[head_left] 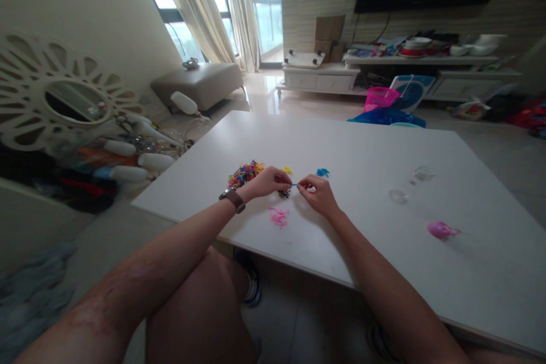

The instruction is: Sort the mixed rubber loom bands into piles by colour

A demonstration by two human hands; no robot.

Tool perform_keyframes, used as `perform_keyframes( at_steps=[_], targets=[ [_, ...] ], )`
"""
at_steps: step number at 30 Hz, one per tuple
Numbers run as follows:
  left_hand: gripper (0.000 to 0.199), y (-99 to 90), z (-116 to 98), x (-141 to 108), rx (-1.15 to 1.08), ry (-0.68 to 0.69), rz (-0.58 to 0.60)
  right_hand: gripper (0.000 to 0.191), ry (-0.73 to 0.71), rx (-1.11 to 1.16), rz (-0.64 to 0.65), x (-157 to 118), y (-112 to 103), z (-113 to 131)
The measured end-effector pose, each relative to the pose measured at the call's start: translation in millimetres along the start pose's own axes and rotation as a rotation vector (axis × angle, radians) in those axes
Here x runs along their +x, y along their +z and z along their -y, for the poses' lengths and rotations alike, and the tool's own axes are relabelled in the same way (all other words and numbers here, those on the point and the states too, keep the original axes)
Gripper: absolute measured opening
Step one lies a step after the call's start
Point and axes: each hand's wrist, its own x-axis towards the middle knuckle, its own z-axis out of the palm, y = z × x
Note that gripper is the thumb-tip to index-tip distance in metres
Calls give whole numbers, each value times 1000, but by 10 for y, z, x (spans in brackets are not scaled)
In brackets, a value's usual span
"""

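Between the fingertips of both hands is a small blue piece (294, 184), held just above the white table (367, 153). My left hand (271, 181) pinches its left end, and my right hand (315, 190) pinches the right end. A mixed multicolored pile (245, 173) lies beside and partly behind my left hand. Small yellow pieces (287, 170) and blue pieces (323, 172) sit beyond the hands. Black pieces (284, 194) are just under my left hand, and pink pieces (278, 217) lie nearer the table's front edge.
Toward the right of the table are a clear plastic container (422, 174), a clear round piece (398, 197) and a pink rounded object (441, 230). Beyond the far edge stand a pink basket (381, 99) and a blue item (386, 117). White lamp parts (156, 161) are at the left.
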Motion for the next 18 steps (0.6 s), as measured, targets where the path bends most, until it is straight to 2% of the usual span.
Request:
perform_keyframes(
  at_steps=[9, 18],
  targets=[
    [16, 0, -62, -14, 42, 13, 19, 11, -5, -5, -3, 4, -15, 25],
    [10, -14, -91, 4, -50, -20, 30, 11, 55, 42, -57, 20, -12, 33]
  ],
)
